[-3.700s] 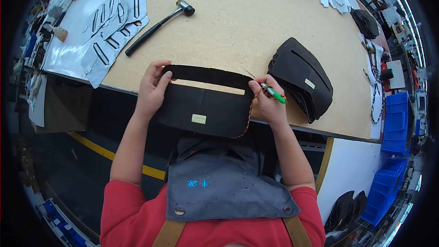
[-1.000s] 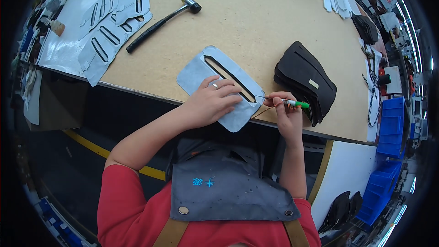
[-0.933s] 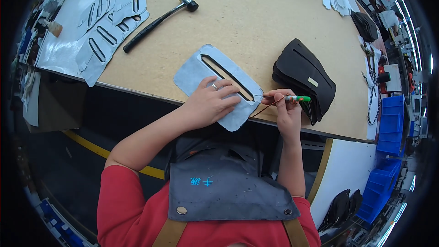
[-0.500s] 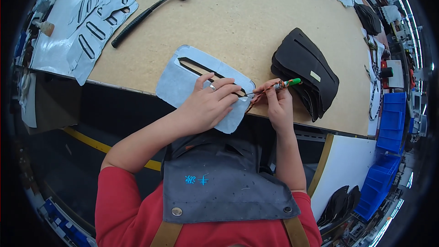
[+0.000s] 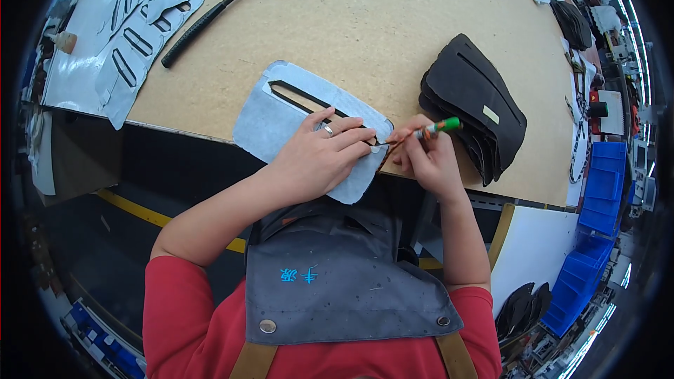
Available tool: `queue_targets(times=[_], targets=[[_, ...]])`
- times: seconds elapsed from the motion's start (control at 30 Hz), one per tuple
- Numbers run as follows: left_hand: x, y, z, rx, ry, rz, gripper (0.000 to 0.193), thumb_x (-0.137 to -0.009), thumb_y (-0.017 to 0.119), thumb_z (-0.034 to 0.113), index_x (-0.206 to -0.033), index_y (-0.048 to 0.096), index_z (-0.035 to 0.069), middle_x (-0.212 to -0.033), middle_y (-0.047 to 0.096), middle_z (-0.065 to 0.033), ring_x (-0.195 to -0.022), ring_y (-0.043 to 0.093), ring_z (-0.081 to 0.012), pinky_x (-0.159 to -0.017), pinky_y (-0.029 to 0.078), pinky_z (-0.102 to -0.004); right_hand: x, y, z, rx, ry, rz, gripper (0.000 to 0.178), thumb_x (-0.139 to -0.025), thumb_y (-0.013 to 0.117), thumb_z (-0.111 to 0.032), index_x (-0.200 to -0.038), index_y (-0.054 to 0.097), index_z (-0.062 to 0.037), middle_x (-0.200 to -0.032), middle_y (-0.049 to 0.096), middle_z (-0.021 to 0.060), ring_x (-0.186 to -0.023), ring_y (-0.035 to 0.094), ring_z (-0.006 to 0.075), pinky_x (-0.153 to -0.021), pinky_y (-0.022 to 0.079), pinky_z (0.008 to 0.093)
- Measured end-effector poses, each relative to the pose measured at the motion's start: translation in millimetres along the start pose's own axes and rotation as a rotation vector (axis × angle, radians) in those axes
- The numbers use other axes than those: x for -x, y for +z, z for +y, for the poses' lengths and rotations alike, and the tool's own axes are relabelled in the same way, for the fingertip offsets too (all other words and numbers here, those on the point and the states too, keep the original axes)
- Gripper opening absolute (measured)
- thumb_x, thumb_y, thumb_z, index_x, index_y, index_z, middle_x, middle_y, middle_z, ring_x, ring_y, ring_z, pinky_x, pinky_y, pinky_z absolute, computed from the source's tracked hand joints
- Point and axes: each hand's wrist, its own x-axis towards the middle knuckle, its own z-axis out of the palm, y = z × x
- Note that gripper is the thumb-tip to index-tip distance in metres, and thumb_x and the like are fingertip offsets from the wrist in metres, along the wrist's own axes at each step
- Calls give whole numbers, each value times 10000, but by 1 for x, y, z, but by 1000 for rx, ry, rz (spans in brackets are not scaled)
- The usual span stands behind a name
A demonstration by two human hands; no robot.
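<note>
Panel (image 5: 256,126) flipped, pale side now facing my tool (image 5: 442,126) | left hand (image 5: 312,153): flat atop | right hand (image 5: 434,156): pinching tool, tip leftward, perhaps touching slot (image 5: 300,98)

Head-worn fisheye here, left one of a pair, staring down from pretty close: apron (image 5: 351,298) at 6 o'clock, left hand (image 5: 316,158) and right hand (image 5: 432,160) near the middle, bench (image 5: 351,21) stretching toward 12, blue bins (image 5: 602,186) curving near the rim around 3 to 4.
</note>
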Motion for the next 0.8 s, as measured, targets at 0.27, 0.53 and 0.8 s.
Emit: queue_targets(times=[0.27, 0.53, 0.8], targets=[[-6, -2, 9, -27, -54, 4, 140, -800, 610, 142, -937, 597, 119, -1122, 581, 20, -1124, 498, -165, -964, 300, -397, 39, 14, 23, 940, -779, 99, 216, -692, 735, -109, -876, 628, -69, -1019, 656, 74, -650, 606, 160, -542, 455, 252], [-10, 3, 11, 68, -193, 69, 121, -783, 597, 99, -904, 588, 105, -1057, 584, 7, -1034, 509, -201, -908, 304, -377, 45, 18, 33, 564, -754, 286, 192, -742, 692, -26, -914, 612, -49, -993, 654, 97, -716, 631, 208, -586, 482, 269], [-9, 6, 15, 54, -187, 111, 162, -770, 606, 79, -927, 612, 117, -1042, 587, 6, -1023, 510, -188, -895, 301, -368, 46, 22, 28, 466, -565, 319, 172, -753, 672, 11, -903, 602, -36, -943, 644, 117, -754, 641, 239, -638, 505, 285]])
